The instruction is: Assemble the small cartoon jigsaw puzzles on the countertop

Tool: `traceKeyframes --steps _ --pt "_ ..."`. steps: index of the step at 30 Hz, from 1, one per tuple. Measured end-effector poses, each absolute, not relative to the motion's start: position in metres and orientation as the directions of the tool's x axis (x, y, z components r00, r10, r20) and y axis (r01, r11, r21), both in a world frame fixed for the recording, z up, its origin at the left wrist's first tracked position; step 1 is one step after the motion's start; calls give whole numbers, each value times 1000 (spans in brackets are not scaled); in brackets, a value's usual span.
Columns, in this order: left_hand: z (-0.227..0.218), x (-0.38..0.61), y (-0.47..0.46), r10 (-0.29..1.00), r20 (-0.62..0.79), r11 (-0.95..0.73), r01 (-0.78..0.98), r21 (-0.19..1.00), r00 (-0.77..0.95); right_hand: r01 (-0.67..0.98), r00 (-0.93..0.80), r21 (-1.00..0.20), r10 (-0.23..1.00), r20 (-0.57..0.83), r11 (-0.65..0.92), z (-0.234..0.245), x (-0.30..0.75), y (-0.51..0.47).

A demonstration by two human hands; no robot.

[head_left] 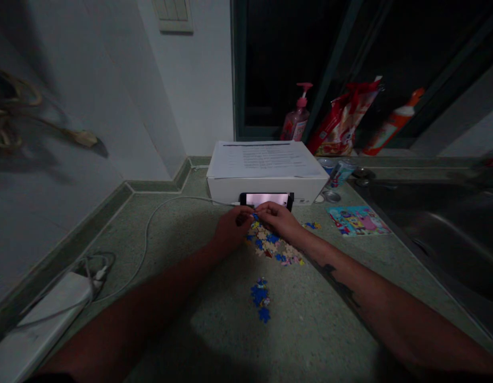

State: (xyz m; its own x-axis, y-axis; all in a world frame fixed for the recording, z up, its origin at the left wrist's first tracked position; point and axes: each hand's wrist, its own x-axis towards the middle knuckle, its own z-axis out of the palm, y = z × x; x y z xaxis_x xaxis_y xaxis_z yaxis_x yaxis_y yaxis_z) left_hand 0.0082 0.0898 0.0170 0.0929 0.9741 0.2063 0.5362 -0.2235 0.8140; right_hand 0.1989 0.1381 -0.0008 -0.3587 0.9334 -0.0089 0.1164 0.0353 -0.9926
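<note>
My left hand and my right hand meet fingertip to fingertip above the far end of a loose pile of jigsaw puzzle pieces. A small blue puzzle piece is pinched where the fingers come together; whether it is one piece or two joined cannot be made out. The pile mixes blue, tan, pink and yellow pieces. Nearer to me lies a joined cluster of mostly blue pieces. A few more pieces rest just right of my right hand, and a colourful cartoon picture card lies farther right.
A lit phone leans on a white box behind my hands. Its white cable curves left to a power strip. The sink is at right. A pump bottle and red bag stand behind.
</note>
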Motion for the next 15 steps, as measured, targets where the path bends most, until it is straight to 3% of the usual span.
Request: traceKeyframes --steps 7,15 --pt "19 10 92 991 122 -136 527 839 62 41 -359 -999 932 -46 -34 -2 199 143" --pt "12 9 94 982 175 -186 473 861 68 45 -356 -996 930 -93 -82 -2 198 145"
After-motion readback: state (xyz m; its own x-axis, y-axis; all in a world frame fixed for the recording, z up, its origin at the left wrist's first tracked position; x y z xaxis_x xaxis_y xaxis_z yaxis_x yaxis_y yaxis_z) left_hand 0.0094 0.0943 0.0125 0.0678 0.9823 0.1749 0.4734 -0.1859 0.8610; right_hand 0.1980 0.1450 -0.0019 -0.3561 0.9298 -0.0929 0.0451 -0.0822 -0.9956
